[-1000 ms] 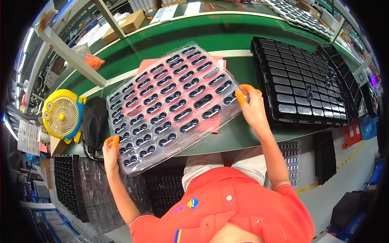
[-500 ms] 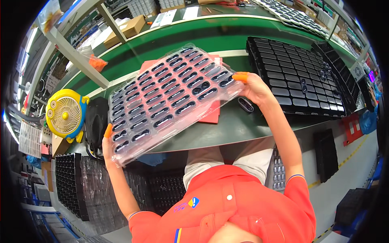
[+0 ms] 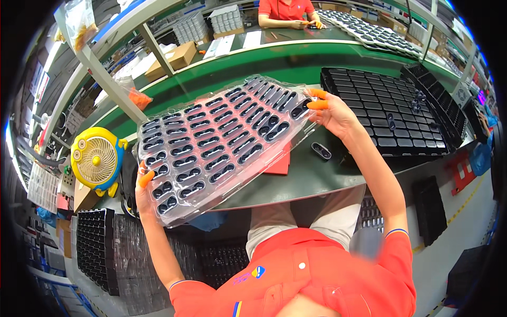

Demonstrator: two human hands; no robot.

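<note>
Between my two hands I hold a clear plastic blister tray (image 3: pixel 211 153) above the bench, tilted and slightly bent. Its many oval pockets carry small dark, glossy oval parts. My left hand (image 3: pixel 146 191), wearing orange finger cots, is closed on the tray's left edge. At the far right corner my right hand (image 3: pixel 334 112) pinches the rim, its fingers also in orange cots. One loose dark oval part (image 3: pixel 321 151) lies on the green bench below that hand. Reddish sheets (image 3: pixel 279 161) show beneath the tray. A blurred grey object (image 3: pixel 367 244) appears beside my right upper arm, too smeared to name.
A large black compartmented tray (image 3: pixel 377 108) with a few loose parts lies at right. A yellow and blue fan (image 3: pixel 96 161) stands left. Across the green bench (image 3: pixel 296 186), a person in a red shirt (image 3: pixel 288 10) works. Black trays (image 3: pixel 97 248) stand at lower left.
The view has tilted up, bringing the person opposite into sight. The tray has bent and its left side has come lower in view. A blurred grey object has appeared by my right arm.
</note>
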